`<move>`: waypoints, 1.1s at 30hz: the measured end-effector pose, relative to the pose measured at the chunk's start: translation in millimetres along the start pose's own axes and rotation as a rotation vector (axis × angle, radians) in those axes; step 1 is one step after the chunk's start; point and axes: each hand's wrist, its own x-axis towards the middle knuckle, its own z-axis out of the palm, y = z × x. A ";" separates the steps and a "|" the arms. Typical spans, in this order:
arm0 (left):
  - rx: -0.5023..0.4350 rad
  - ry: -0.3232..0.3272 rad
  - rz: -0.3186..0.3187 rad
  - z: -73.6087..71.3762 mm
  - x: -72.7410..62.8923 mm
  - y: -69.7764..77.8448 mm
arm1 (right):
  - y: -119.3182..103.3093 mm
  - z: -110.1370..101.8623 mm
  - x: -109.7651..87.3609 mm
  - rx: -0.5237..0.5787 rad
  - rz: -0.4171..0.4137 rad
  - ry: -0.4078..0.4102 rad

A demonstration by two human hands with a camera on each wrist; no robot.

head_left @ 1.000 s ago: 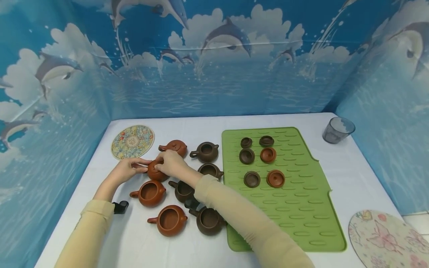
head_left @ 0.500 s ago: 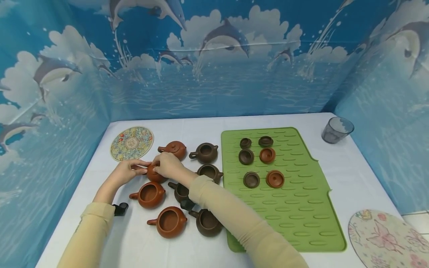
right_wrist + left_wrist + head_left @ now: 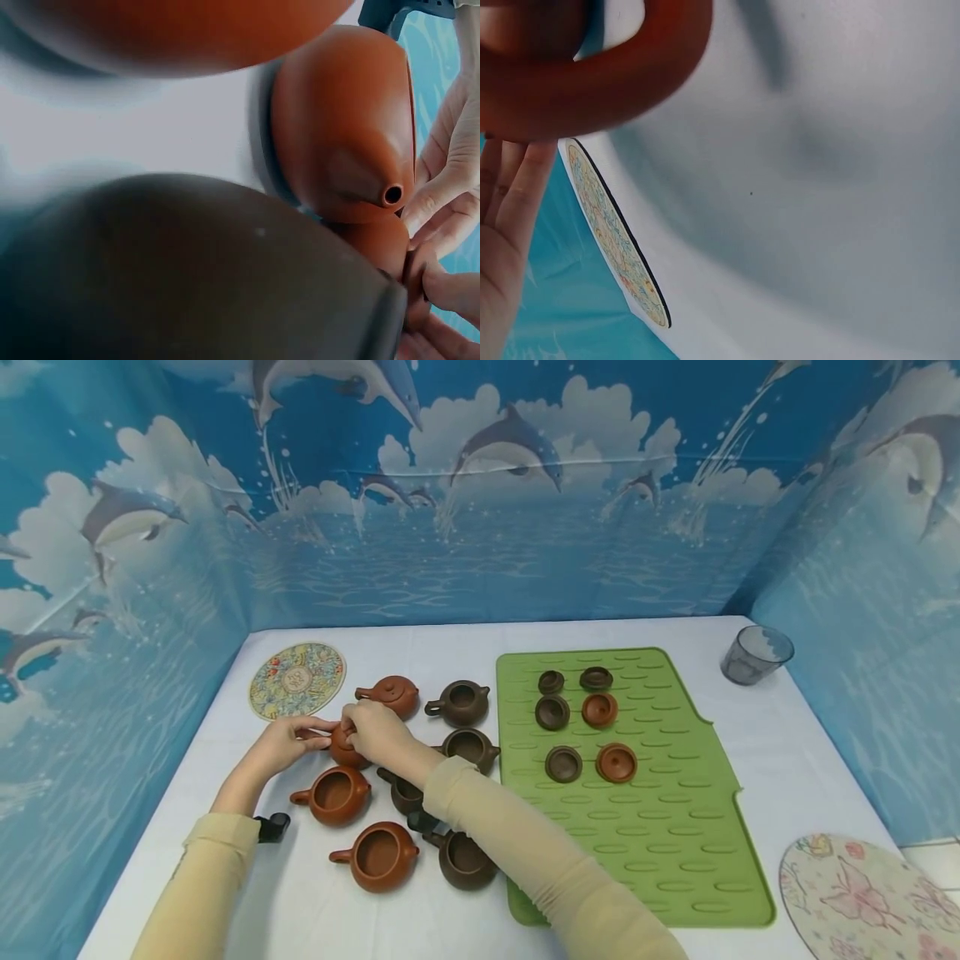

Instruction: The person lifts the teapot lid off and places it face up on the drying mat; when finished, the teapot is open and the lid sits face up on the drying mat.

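In the head view, my left hand (image 3: 288, 745) pinches the handle side of a small reddish-brown teapot (image 3: 347, 750). My right hand (image 3: 381, 733) comes over from the right and covers part of its top. The right wrist view shows that hand's thumb and fingers pinching a reddish lid (image 3: 417, 276), right at the mouth of the teapot (image 3: 373, 244). Just in front stands an uncovered reddish teapot (image 3: 338, 796), and behind is a lidded one (image 3: 392, 695). Another uncovered reddish teapot (image 3: 379, 857) sits nearer. A large teapot handle (image 3: 630, 82) fills the left wrist view's upper left.
Dark brown uncovered teapots (image 3: 461, 703) form a column beneath and beside the right forearm. Several loose lids (image 3: 617, 762) lie on a green mat (image 3: 675, 835). A round patterned mat (image 3: 297, 680) is at the back left, a glass (image 3: 757, 655) at the back right.
My right hand has shifted slightly left, closer over the small reddish teapot, and its forearm moved left too. My left hand keeps its place at the handle.
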 end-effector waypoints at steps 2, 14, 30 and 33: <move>-0.001 0.000 -0.006 0.1 0.0 0.0 | 1.3 -1.4 -1.0 0.065 0.023 0.006; 0.019 0.000 -0.003 0.4 -0.8 0.6 | 26.6 -25.0 -17.7 0.593 0.235 0.003; -0.002 0.005 -0.014 2.8 -2.2 0.0 | 95.3 -58.4 -101.6 1.319 0.344 -0.156; 0.000 0.006 -0.013 2.1 -2.5 -0.1 | 108.2 -65.5 -122.2 1.379 0.363 -0.153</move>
